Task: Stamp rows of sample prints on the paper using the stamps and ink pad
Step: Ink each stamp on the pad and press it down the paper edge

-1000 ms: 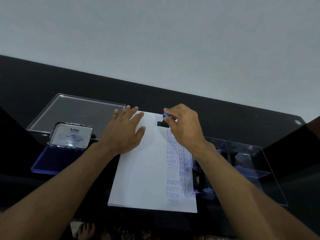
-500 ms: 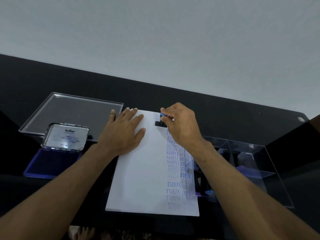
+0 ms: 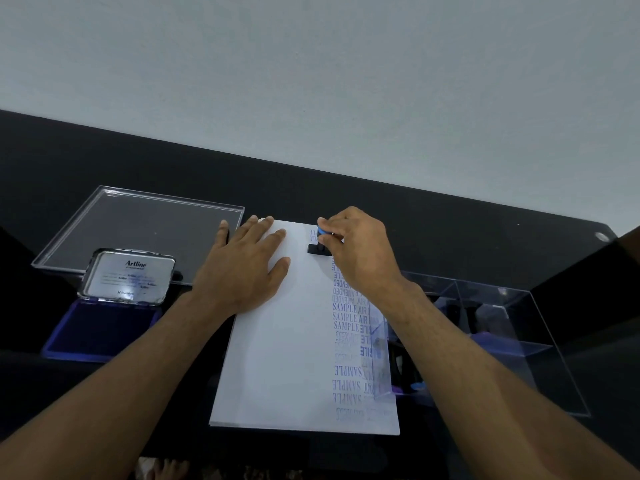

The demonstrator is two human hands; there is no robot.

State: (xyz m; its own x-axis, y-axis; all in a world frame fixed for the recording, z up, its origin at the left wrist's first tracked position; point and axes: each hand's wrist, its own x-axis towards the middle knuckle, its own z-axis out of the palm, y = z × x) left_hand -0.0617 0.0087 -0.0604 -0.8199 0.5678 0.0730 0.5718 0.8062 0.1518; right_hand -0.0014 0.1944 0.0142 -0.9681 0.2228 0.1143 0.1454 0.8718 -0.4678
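Right hand (image 3: pixel 360 251) fingers round stamp (image 3: pixel 320 241) on "SAMPLE"-printed paper (image 3: pixel 284 341) (left hand (image 3: pixel 242 268) flat); "Artline" ink pad (image 3: pixel 117 306) beside.

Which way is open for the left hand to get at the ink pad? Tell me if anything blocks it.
Probably yes. The left hand lies flat on the paper, holding nothing. The ink pad sits open to its left, lid up, with only bare table between them.
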